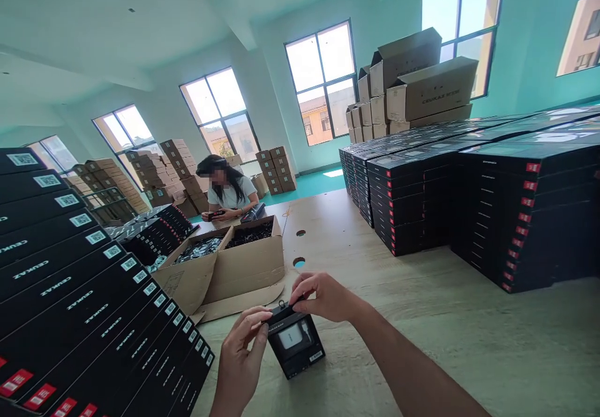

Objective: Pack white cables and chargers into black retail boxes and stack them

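Observation:
A small black retail box point(297, 362) stands slightly tilted on the wooden table in front of me. Its front window shows a white device and what looks like a cable plug. My left hand point(242, 348) grips the top left corner, thumb in front and fingers over the top edge. My right hand point(321, 297) pinches the top right edge between thumb and fingers. Between the two hands, a small black hook point(282, 304) sticks up from the box's top. What lies under the right fingertips is partly hidden.
Black boxes point(94, 304) stack high at left; more box stacks point(492, 217) line the right. An open carton point(248, 264) holding many small black items lies ahead on the table point(375, 317). Across it, a person point(229, 192) handles a black object. Brown cartons point(431, 92) stand behind.

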Motion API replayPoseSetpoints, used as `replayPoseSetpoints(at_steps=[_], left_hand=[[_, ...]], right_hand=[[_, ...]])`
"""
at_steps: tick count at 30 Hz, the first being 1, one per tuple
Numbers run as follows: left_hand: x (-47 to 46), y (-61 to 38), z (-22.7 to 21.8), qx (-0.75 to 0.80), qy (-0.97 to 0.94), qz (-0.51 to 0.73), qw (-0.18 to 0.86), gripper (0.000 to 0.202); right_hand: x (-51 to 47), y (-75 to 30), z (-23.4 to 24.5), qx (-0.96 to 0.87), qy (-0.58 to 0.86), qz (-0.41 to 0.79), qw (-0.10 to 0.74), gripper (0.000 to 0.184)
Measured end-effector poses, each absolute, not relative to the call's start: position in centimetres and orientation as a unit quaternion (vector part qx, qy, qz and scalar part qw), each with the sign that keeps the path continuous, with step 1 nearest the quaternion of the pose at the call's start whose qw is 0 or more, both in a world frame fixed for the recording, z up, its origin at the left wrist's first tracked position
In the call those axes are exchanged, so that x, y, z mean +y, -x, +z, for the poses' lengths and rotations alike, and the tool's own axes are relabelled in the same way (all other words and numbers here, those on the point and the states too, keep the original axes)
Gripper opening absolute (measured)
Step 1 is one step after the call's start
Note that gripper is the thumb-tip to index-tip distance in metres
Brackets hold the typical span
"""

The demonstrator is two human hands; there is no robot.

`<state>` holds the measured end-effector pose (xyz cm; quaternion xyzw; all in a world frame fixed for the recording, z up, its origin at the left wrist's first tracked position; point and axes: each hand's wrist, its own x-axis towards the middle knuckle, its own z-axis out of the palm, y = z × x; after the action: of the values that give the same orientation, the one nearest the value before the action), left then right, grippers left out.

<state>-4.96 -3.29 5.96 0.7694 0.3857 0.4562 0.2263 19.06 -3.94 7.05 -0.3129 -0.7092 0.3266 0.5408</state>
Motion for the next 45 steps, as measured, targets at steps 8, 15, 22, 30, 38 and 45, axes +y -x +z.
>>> replayPoseSetpoints(at_steps=[8, 15, 22, 30, 38, 45], left_hand=[[-3.1, 5.2, 5.2, 0.382, -0.777, 0.458, 0.201, 0.026], [-3.4, 5.5, 3.3, 0.396, -0.732, 0.477, 0.282, 0.036], [-7.9, 2.9, 2.6, 0.413, -0.651, 0.534, 0.348, 0.078], [-9.6, 2.5, 2.9, 0.424, -0.698, 0.53, 0.228, 0.057], [-9.4, 4.8, 1.2, 0.499, -0.759, 0.416, -0.041, 0.078], [-9.8, 14.0, -4.8, 0.597, -0.708, 0.326, -0.19, 0.065]], right_hand=[[-3.7, -20.1, 6.4, -0.727, 0.279, 0.367, 0.51, 0.016], [-2.6, -19.2, 4.9, -0.604, 0.298, 0.5, 0.545, 0.033], [-1.9, -20.2, 5.3, -0.447, 0.303, 0.531, 0.653, 0.046], [-3.0, -20.1, 7.0, -0.412, 0.282, 0.547, 0.672, 0.045], [-3.3, -16.3, 6.1, -0.409, 0.333, 0.55, 0.648, 0.058], [-4.2, -9.2, -1.4, -0.569, 0.434, 0.489, 0.499, 0.053]])
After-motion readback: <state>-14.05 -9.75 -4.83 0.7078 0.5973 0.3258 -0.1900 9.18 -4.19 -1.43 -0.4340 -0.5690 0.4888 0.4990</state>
